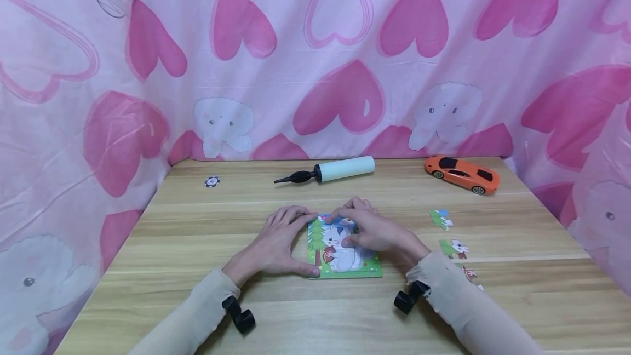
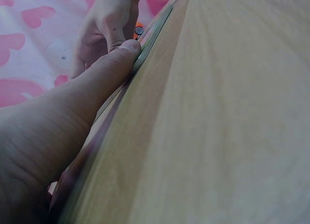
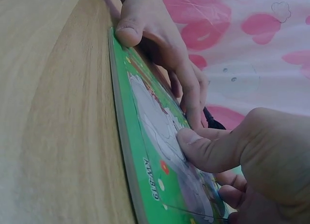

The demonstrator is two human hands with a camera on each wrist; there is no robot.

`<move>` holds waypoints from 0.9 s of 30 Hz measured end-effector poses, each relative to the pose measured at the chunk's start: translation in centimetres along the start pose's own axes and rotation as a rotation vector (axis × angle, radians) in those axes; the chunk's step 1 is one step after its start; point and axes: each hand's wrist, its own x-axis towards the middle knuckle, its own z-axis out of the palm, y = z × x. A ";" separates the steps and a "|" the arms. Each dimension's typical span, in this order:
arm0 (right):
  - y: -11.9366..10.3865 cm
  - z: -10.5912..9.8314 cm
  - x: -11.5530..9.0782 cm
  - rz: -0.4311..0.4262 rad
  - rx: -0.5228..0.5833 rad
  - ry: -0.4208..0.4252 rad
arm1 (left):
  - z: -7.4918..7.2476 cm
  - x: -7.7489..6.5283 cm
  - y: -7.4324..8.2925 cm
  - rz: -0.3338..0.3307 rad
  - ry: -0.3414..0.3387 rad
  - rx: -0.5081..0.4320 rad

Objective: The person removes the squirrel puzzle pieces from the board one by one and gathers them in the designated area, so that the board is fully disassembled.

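Wooden table [image 1: 320,316]; puzzle board [image 1: 345,274] "KW-819"; left hand [image 1: 280,241] spread, right hand [image 1: 374,229] relaxed on it.

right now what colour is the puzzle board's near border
Green; the puzzle board's near border shows best in the right wrist view.

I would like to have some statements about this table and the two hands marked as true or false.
1. The left hand touches the puzzle board. True.
2. The orange toy car is left of the pump. False: the toy car is right of the pump.
3. Loose puzzle pieces lie right of the board. True.
4. The right hand touches the poker chip. False: the right hand is at the board; the chip lies apart.
5. The curtain shows pink hearts. True.
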 end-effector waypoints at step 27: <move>0.5 -0.5 0.1 0.033 0.096 0.040 | 0.0 0.1 0.0 0.004 0.011 -0.004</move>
